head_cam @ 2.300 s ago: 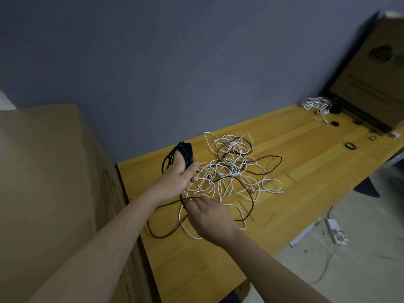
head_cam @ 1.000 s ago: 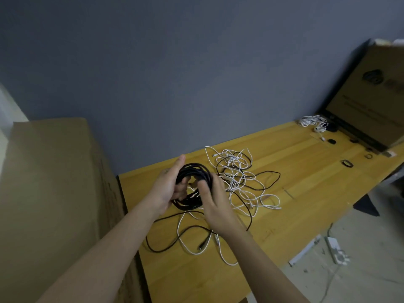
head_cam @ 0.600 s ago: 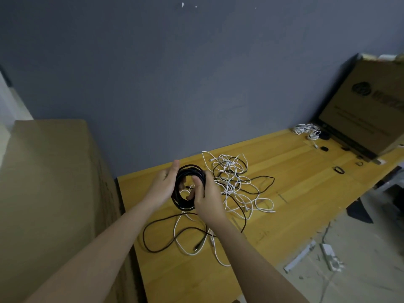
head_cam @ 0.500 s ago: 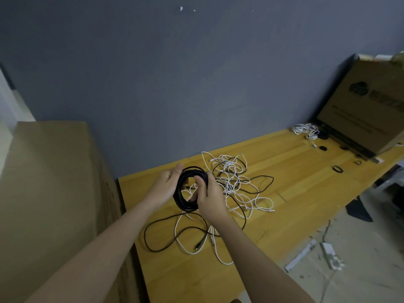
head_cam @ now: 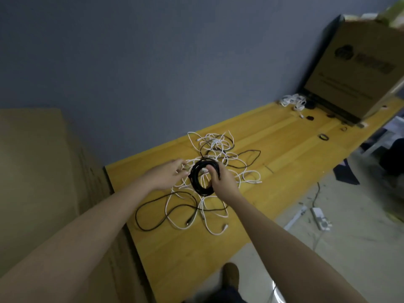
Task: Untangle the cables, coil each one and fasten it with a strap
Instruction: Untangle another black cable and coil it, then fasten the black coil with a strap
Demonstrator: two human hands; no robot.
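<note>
Black cable coil (head_cam: 202,179) held above the counter (head_cam: 273,149), right hand (head_cam: 223,182) gripping its right side, thumb through the loop. Left hand (head_cam: 167,174) just beside the coil, fingers straight, holding nothing. Tangle of white and black cables (head_cam: 220,154) lies under and behind. Cardboard box (head_cam: 358,68) at counter's far end, contents not visible; white bundle (head_cam: 293,101) beside it.
</note>
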